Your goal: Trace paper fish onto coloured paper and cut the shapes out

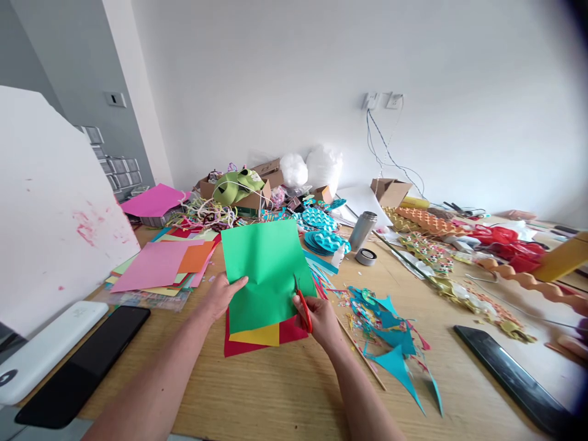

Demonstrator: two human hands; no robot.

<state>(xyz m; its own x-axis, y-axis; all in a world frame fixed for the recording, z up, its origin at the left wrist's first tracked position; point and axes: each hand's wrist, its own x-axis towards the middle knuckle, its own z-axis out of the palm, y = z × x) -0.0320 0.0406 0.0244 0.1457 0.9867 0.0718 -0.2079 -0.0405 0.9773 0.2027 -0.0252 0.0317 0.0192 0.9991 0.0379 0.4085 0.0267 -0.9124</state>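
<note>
My left hand (223, 295) pinches the left edge of a green paper sheet (266, 269), holding it tilted up over the table. My right hand (319, 320) grips red-handled scissors (303, 307) whose blades meet the sheet's right edge. Under the green sheet lie a yellow sheet (260, 335) and a red sheet (239, 346) on the wooden table (285, 392).
A stack of coloured paper (160, 266) lies to the left. Teal paper scraps (390, 343) and a thin wooden stick (362, 355) lie to the right. A black phone (87, 361), a white power bank (46, 349), a steel bottle (362, 229), a tape roll (366, 256) and boxes of craft clutter surround them.
</note>
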